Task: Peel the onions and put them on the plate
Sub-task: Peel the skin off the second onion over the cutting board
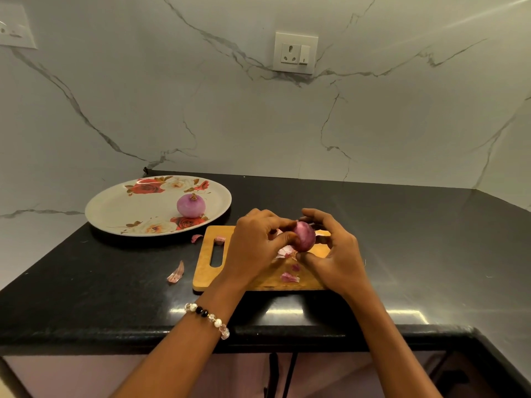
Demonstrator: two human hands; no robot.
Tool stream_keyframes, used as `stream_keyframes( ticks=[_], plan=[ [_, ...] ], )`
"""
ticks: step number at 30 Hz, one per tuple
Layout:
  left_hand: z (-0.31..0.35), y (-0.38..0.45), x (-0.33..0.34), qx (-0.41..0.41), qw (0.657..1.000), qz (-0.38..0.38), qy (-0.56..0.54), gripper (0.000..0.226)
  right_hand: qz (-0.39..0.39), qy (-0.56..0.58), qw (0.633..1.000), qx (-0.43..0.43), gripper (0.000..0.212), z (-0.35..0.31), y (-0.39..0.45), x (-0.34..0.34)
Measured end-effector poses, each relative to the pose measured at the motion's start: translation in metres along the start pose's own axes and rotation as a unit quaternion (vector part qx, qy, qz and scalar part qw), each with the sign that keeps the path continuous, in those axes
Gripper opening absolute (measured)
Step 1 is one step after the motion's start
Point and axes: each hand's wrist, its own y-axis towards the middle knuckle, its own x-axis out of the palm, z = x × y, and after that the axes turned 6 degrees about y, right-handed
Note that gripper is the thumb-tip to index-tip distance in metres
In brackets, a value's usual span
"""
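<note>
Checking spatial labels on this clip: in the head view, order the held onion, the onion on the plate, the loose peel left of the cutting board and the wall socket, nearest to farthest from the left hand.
1. Held onion: touching the left hand's fingertips, above the cutting board.
2. Onion on the plate: behind, to the left.
3. Loose peel: on the counter, left of the board; close to call against 2.
4. Wall socket: up on the back wall.

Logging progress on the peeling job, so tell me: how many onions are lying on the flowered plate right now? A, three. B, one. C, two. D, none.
B: a single peeled onion sits on the flowered plate, while the other onion is held in both hands over the cutting board.
</note>
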Motion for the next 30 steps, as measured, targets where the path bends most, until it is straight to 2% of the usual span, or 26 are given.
stream_keyframes(
  ticks=[7,12,20,27,30],
  plan=[
    [0.002,0.000,0.000,-0.015,1.000,0.009,-0.013,0.016,-0.004,-0.008,1.000,-0.001,0.072,-0.001,0.000,-0.001],
    [0.003,0.001,0.000,-0.064,0.998,0.014,-0.018,0.015,-0.010,0.020,1.000,0.009,0.075,-0.008,0.000,-0.002],
    [0.002,0.003,-0.004,-0.107,0.992,0.056,0.021,0.014,0.054,0.102,0.992,0.055,0.076,-0.009,0.001,-0.004],
    [0.003,0.003,-0.005,-0.075,0.996,0.043,-0.006,0.012,0.075,0.143,0.981,0.111,0.067,-0.002,0.003,-0.006],
    [0.001,0.003,-0.004,-0.085,0.995,0.050,0.007,0.013,0.092,0.201,0.966,0.132,0.067,-0.005,0.004,-0.006]
  ],
)
